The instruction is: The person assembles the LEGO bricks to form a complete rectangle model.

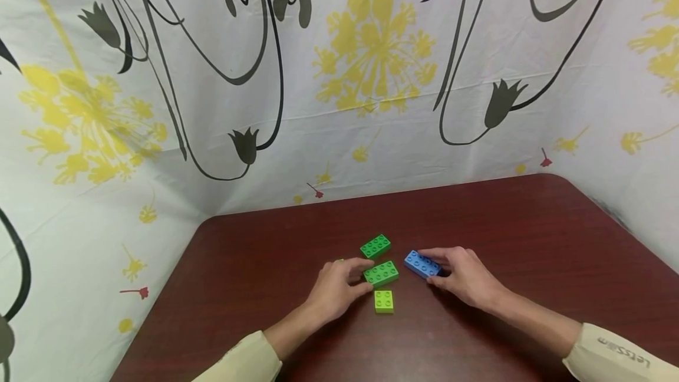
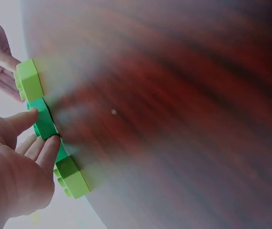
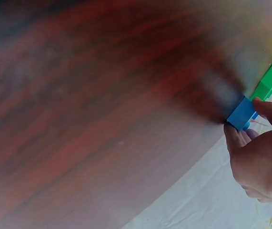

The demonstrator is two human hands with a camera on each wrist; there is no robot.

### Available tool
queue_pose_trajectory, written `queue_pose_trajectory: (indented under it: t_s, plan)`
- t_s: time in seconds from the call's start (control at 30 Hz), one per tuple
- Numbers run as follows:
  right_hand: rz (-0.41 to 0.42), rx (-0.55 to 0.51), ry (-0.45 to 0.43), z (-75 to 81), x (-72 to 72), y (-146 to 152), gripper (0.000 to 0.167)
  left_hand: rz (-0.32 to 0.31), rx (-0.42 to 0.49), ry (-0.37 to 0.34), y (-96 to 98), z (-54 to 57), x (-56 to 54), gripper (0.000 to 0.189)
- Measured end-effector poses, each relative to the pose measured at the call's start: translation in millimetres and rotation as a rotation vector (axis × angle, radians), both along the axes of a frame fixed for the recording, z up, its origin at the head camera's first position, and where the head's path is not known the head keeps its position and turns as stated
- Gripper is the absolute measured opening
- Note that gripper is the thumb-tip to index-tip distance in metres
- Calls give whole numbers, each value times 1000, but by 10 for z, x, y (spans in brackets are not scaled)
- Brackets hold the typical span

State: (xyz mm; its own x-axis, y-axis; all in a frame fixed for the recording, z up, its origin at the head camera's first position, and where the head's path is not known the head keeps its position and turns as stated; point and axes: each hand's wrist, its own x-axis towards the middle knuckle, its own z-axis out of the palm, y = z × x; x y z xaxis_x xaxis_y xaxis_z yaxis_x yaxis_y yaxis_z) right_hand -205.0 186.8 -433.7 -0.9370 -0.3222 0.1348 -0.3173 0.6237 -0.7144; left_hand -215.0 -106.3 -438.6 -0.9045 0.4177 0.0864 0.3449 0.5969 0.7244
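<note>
My left hand (image 1: 336,287) holds a green toy building brick (image 1: 381,275) between thumb and fingers, near the middle of the table. In the left wrist view the thumb touches one end of this green brick (image 2: 45,120) and the fingertips the other. My right hand (image 1: 469,279) pinches a blue brick (image 1: 422,264), which lies tilted studs-up to the right of the green one. The right wrist view shows thumb and fingers on opposite ends of the blue brick (image 3: 241,113). A small lime brick (image 1: 384,302) sits just in front of the held green brick.
Behind the held brick lies a second green brick (image 1: 375,246). Another lime brick (image 1: 339,260) is mostly hidden by the left hand; the left wrist view shows this lime brick (image 2: 72,176) better. The dark red table (image 1: 504,217) meets a patterned cloth (image 1: 318,152) at its far edge.
</note>
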Motion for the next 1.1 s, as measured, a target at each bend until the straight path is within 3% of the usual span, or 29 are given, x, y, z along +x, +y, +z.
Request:
queue_pose_trajectory:
  t_s: [0.5,0.8,1.1]
  plan:
    - [-54,-2,26,48,26,12,41,9,56,-10,-110,148,58,39]
    - [-21,-60,18,120,126,-11,42,-52,96,-15,-205,232,163,39]
    - [37,-70,54,153,279,-48,41,-119,103,-61,-288,262,346,38]
